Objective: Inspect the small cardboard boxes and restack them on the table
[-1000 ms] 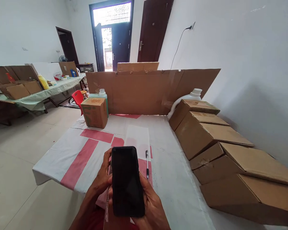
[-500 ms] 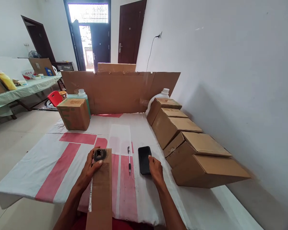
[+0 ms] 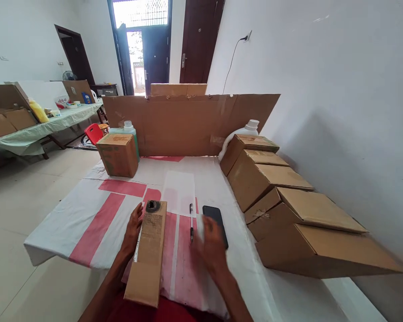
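Observation:
A long, narrow cardboard box (image 3: pixel 148 250) lies lengthwise in front of me, its near end at the table's front edge. Near its far end is a dark hole (image 3: pixel 152 205) ringed by black marking. Along the box's left side rests my left hand (image 3: pixel 133 226), fingers stretched out and apart, grasping nothing. My right hand (image 3: pixel 212 243) is blurred by motion between the pen and the phone, so its fingers are unclear. The black smartphone (image 3: pixel 218 219) lies on the cloth, partly hidden behind that hand. Left of it lies a clear pen with a black grip (image 3: pixel 191 219).
Several cardboard boxes (image 3: pixel 289 203) line the right side by the wall. A brown box (image 3: pixel 119 156) and a greenish jug (image 3: pixel 129 127) stand at the back left. A white jug (image 3: pixel 251 127) is at the back right, and a tall cardboard panel (image 3: pixel 184 125) closes the far edge.
My right hand has let go of the phone and moved left, toward the pen. My left thumb has come off the box top. The phone now lies slanted. The whole view has shifted.

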A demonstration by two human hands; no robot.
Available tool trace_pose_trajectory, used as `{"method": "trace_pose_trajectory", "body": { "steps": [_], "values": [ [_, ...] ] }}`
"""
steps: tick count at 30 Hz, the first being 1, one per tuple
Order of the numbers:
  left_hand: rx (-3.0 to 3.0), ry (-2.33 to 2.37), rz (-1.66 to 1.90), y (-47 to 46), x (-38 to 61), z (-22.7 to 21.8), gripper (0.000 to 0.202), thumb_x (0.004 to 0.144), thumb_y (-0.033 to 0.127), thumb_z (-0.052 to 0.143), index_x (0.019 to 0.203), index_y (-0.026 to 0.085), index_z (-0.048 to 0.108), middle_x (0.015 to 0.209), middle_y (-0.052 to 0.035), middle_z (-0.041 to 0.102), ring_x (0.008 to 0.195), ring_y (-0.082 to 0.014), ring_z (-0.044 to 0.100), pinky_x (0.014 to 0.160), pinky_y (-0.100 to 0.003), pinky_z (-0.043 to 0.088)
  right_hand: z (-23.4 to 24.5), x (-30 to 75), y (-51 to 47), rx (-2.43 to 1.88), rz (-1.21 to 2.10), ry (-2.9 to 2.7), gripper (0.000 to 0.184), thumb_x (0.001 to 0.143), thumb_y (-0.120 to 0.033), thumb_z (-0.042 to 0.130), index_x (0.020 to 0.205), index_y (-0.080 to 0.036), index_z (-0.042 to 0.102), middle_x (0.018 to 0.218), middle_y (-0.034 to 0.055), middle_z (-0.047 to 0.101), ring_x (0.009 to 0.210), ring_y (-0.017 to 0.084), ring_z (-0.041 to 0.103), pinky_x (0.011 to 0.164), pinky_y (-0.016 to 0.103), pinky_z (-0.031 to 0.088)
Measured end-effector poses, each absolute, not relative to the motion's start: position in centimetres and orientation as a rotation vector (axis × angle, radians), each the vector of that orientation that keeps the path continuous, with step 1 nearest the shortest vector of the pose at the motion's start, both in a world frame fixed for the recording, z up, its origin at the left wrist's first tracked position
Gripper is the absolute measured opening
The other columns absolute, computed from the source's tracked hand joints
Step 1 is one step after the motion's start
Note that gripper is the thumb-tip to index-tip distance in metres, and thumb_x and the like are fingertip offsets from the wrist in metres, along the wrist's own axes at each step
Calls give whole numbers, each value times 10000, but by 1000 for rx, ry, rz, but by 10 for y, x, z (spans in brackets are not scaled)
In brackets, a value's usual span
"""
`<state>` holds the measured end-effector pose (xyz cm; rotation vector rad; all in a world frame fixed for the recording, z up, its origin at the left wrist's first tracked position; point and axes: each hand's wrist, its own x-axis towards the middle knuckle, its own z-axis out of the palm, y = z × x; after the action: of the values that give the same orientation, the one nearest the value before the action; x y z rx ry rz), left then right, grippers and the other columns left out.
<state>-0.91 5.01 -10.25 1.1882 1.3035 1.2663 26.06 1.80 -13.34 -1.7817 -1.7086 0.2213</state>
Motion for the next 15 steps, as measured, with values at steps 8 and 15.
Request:
{"method": "trace_pose_trajectory", "body": {
  "steps": [8,15],
  "values": [
    [1224,1374,914,-42,-37,-83,675,838,768,574,1257,259,719,1329,-93,710,1378,-377,538,1198,-516,380,-128,180,-39,-962,17,-2168,916,918,-45,556,1639,-393,108,1725,109,197,1598,342,110,1223,665,231],
    [1032,1222,914,-23,-77,-28,928,813,922,302,1337,259,685,1245,-119,751,1192,-408,661,907,-538,568,-53,193,-4,-1071,415,-1988,1078,706,-473,851,1583,-219,279,1487,207,528,1361,408,501,1147,627,376]
  ]
}}
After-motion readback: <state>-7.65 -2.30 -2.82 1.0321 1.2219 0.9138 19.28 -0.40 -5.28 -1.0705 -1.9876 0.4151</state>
